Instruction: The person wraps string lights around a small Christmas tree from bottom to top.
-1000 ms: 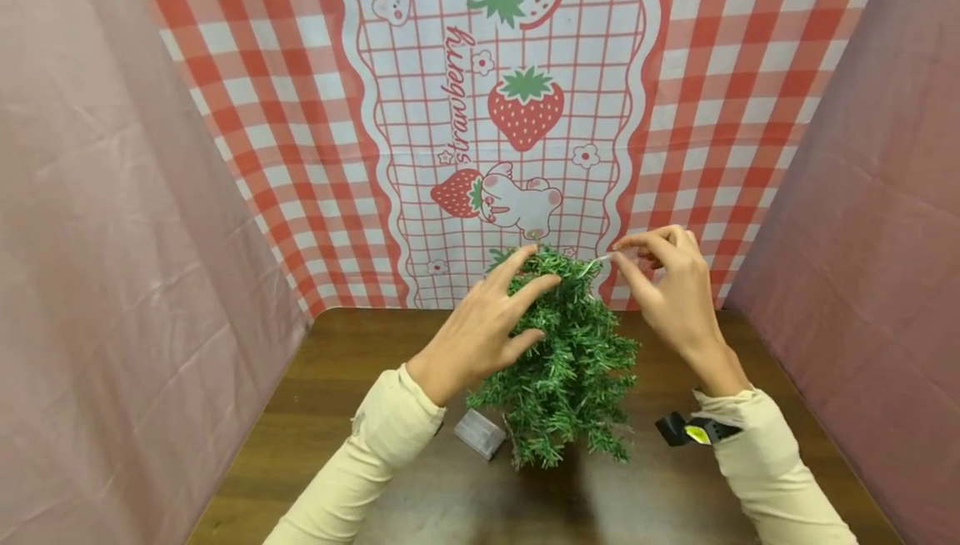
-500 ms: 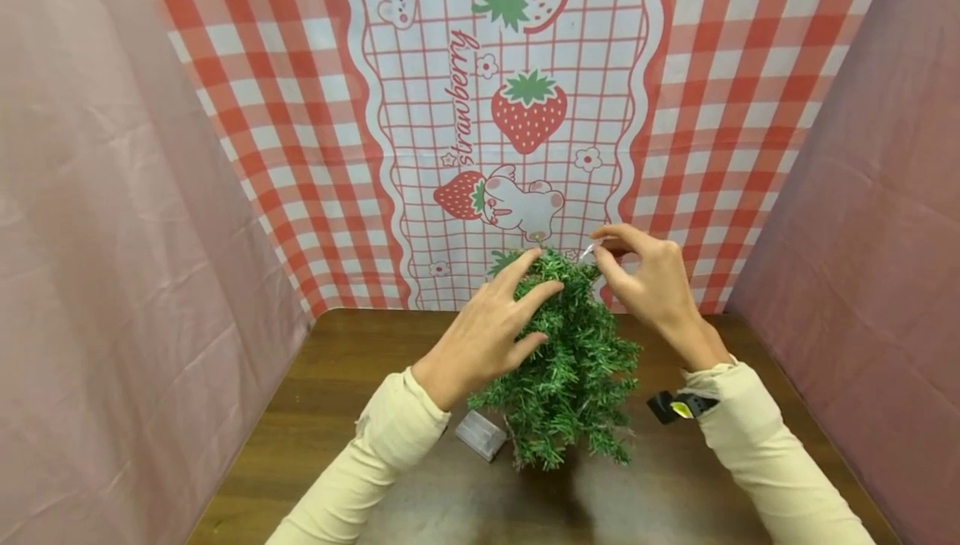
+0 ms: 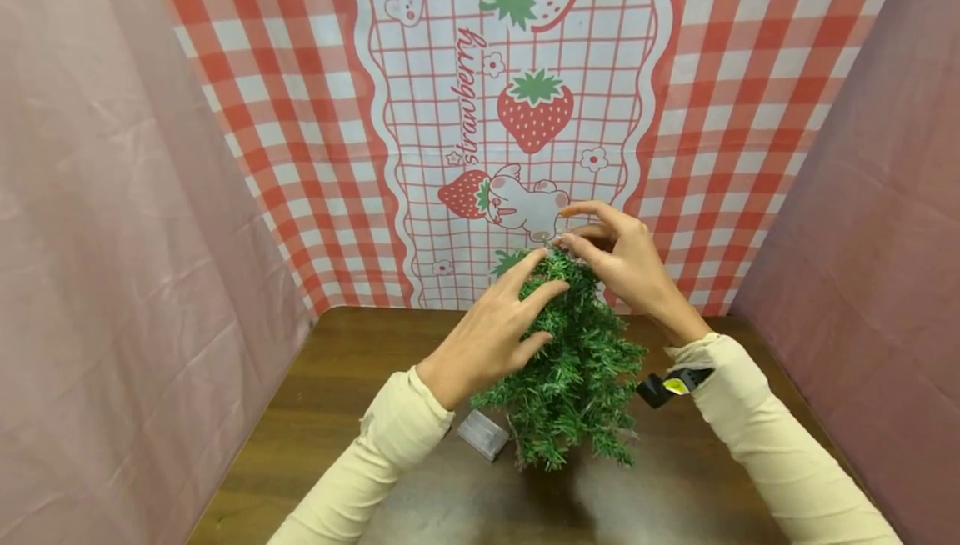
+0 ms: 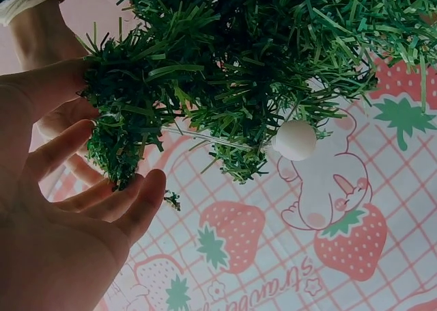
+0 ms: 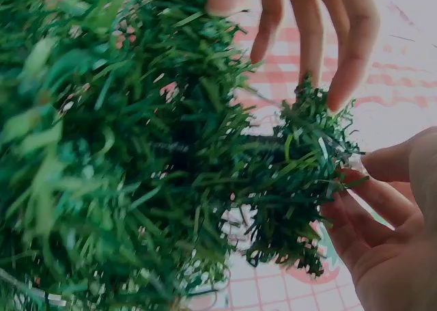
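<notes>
A small green artificial Christmas tree [image 3: 573, 370] stands between the hands. My left hand [image 3: 487, 332] reaches round the left of its top, fingers spread and lightly bent, with fingertips at the needles in the left wrist view. At the tip, my right hand [image 3: 626, 266] pinches a thin clear light string [image 5: 356, 162] between thumb and fingers. Along the branches runs a clear wire [image 4: 212, 139], and a white ball [image 4: 295, 140] hangs on it in the left wrist view. Much of the string is hidden among the needles.
A clear, box-like case [image 3: 482, 435] lies on the brown wooden table [image 3: 315, 412] by the tree's left base. Behind rises a red-checked strawberry cloth [image 3: 536, 112]; pink cloths [image 3: 112, 237] hang at both sides. A black strap [image 3: 663, 387] is on the right wrist.
My right hand has moved left and slightly up, from the tree's right side to its tip, bringing the light string along. The left hand has stayed nearly still at the top.
</notes>
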